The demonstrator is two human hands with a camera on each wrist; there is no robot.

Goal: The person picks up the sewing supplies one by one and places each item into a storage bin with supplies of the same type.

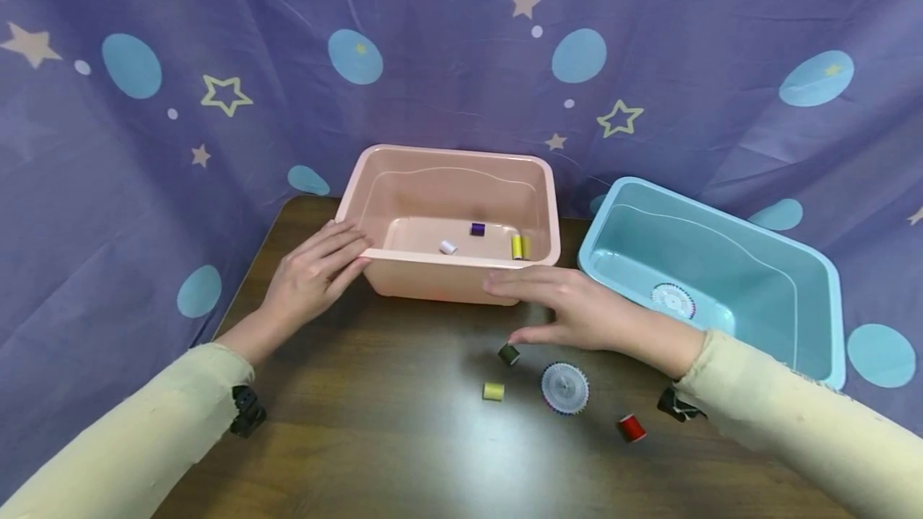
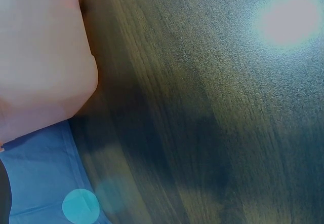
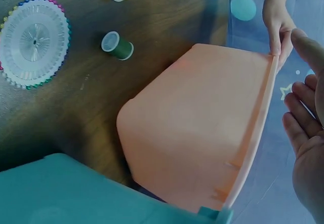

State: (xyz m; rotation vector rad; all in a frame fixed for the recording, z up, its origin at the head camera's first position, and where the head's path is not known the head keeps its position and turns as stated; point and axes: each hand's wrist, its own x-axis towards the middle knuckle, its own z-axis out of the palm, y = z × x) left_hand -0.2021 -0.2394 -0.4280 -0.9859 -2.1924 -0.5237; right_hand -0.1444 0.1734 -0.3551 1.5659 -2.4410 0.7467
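While betw. L fingers (image 1: 344, 245), bin rim (image 1: 443, 259)

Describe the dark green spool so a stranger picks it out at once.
Start at the pink bin. In the head view, just below its front right corner and by the thumb tip of the right hand, lies the small dark green spool, with a yellow spool and a round pin wheel nearby. Its dark thread sets it apart from that yellow spool and the red spool.

left hand (image 1: 317, 267): grips pink bin (image 1: 433, 279) | right hand (image 1: 580, 307): near green spool (image 1: 509, 355) (yellow spool (image 1: 493, 392) nearby)
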